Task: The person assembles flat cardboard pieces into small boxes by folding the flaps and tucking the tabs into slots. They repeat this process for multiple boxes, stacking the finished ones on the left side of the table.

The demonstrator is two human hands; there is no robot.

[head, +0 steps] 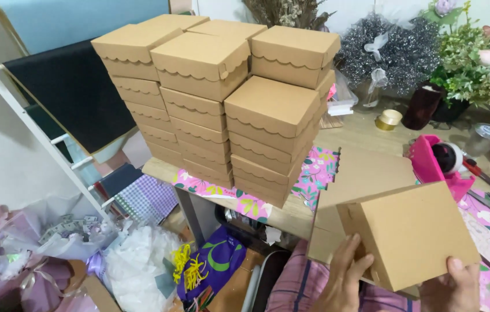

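box [412, 234] tilted, btm-R of stack [222, 98] | L hand [343, 277] pinches near-L edge | R hand [456, 286] thumb clamps near-R corner | both closed on it

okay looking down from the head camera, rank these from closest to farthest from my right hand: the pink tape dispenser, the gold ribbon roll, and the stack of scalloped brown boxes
From the right hand, holding the brown box:
1. Pink tape dispenser, just above the hand on the table's right side.
2. Gold ribbon roll, farther back, near the dark vase.
3. Stack of scalloped boxes, far across to the left.
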